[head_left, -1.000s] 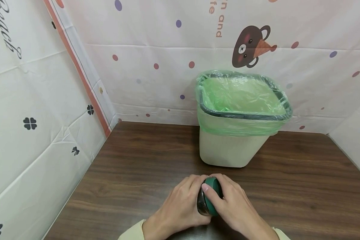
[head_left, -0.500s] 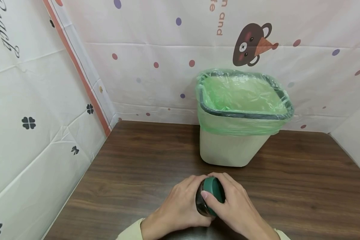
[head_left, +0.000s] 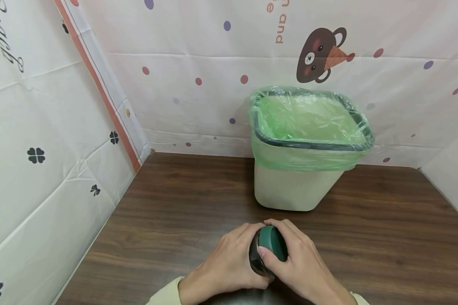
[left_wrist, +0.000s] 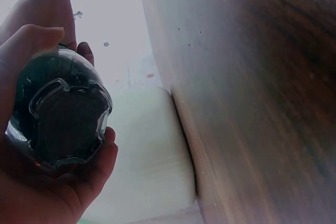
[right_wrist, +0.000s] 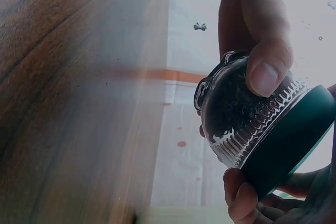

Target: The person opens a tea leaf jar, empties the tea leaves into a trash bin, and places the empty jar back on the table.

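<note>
Near the front middle of the head view, both hands hold a small rounded clear jar (head_left: 255,256) with a dark look inside. My left hand (head_left: 227,260) wraps round the jar's body. My right hand (head_left: 303,264) grips its green lid (head_left: 272,242), thumb across the near side. In the right wrist view the lid (right_wrist: 291,145) sits against the jar's ribbed shoulder, and the left thumb (right_wrist: 265,77) presses on the body. The left wrist view faces the jar's moulded bottom (left_wrist: 71,124). The jar lies tilted, held off the table.
A pale bin (head_left: 294,190) lined with a green plastic bag (head_left: 305,156) stands on the brown wooden table (head_left: 168,203) beyond the hands. Printed white cloth (head_left: 198,106) hangs behind and along the left side.
The green lid and right hand have shifted slightly to the right, and more of the lid's face shows. Both hands keep their hold. The head view has tilted a little.
</note>
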Action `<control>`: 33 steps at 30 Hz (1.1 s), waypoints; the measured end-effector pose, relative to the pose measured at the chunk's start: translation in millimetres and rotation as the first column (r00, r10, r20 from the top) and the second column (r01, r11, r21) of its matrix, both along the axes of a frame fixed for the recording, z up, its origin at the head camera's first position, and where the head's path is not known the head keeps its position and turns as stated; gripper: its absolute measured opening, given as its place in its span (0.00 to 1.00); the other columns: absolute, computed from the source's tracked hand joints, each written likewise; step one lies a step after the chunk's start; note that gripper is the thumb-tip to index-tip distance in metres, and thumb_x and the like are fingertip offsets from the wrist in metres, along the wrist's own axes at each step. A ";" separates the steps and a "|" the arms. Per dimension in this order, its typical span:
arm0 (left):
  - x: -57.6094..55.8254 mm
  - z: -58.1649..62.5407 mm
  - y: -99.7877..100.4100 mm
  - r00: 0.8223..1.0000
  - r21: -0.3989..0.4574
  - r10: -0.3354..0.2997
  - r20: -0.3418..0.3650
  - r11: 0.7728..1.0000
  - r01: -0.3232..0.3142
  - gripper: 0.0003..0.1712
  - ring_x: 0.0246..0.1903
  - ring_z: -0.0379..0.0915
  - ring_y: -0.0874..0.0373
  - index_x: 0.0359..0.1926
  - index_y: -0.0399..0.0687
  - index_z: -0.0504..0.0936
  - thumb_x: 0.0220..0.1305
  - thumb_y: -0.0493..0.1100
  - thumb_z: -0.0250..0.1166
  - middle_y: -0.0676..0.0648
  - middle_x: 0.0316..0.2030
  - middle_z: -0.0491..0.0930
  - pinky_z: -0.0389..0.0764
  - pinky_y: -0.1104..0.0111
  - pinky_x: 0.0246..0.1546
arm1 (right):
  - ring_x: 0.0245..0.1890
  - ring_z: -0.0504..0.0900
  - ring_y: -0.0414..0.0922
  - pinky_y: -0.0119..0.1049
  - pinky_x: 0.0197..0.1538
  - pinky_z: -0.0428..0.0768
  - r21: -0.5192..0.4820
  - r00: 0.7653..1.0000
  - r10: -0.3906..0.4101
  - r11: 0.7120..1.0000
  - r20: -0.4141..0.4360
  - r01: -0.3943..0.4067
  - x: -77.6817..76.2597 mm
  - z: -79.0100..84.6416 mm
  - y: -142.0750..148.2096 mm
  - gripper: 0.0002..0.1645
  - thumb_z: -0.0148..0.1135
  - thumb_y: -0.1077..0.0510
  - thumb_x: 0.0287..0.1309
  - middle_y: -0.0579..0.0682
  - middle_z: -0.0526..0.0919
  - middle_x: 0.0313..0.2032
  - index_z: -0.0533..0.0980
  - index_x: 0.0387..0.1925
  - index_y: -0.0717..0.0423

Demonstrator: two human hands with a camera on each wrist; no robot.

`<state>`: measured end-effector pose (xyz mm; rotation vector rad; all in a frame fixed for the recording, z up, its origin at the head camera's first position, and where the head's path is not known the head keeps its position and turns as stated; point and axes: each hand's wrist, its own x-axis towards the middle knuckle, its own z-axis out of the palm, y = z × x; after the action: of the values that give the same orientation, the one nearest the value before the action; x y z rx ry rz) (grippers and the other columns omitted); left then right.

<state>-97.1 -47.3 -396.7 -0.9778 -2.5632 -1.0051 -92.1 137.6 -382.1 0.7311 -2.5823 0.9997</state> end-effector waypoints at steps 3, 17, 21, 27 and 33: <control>0.3 0.0 -0.1 1.000 -0.001 0.004 0.002 1.000 -0.004 0.50 0.37 0.65 0.73 0.60 0.57 0.64 0.32 0.60 0.72 0.61 0.41 0.70 0.75 0.79 0.35 | 0.36 0.73 0.33 0.37 0.34 0.78 -0.005 1.000 0.003 1.000 -0.002 -0.003 -0.3 0.0 -0.3 0.28 0.62 0.42 0.53 0.33 0.73 0.43 0.68 0.56 0.41; 0.6 -1.3 -2.3 1.000 -0.007 0.017 -0.023 1.000 -0.017 0.49 0.36 0.65 0.72 0.60 0.54 0.65 0.33 0.60 0.71 0.60 0.41 0.71 0.75 0.79 0.34 | 0.36 0.73 0.34 0.38 0.34 0.78 0.012 0.999 0.003 1.000 0.054 -0.004 0.0 1.2 -2.8 0.29 0.58 0.39 0.56 0.34 0.73 0.43 0.67 0.58 0.40; 0.0 -1.5 -2.7 0.999 -0.003 0.021 -0.033 1.000 -0.021 0.48 0.35 0.65 0.72 0.60 0.54 0.65 0.33 0.59 0.72 0.60 0.39 0.71 0.75 0.79 0.33 | 0.38 0.73 0.34 0.39 0.36 0.78 0.008 0.994 -0.005 1.000 0.111 0.004 0.1 2.9 -3.9 0.28 0.57 0.38 0.57 0.34 0.73 0.46 0.66 0.58 0.37; -0.5 -1.2 -2.2 0.998 0.008 0.035 -0.052 0.999 -0.034 0.47 0.35 0.65 0.72 0.59 0.54 0.66 0.33 0.59 0.71 0.60 0.39 0.70 0.76 0.77 0.33 | 0.43 0.72 0.32 0.42 0.42 0.78 -0.022 0.984 0.006 1.000 0.177 -0.002 0.1 6.0 -3.7 0.25 0.53 0.40 0.61 0.34 0.73 0.51 0.66 0.58 0.37; -0.4 -0.9 -1.9 0.996 0.006 0.035 -0.076 0.999 -0.035 0.46 0.36 0.65 0.71 0.59 0.55 0.65 0.36 0.59 0.71 0.59 0.41 0.71 0.77 0.75 0.36 | 0.44 0.74 0.33 0.45 0.46 0.77 -0.106 0.948 0.070 0.994 0.309 -0.039 -2.0 11.5 -0.5 0.16 0.46 0.45 0.67 0.33 0.77 0.45 0.69 0.54 0.35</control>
<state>-97.4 -49.2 -397.6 -0.9480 -2.5060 -0.9453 -94.1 137.1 -370.6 0.6677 -2.7624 1.3485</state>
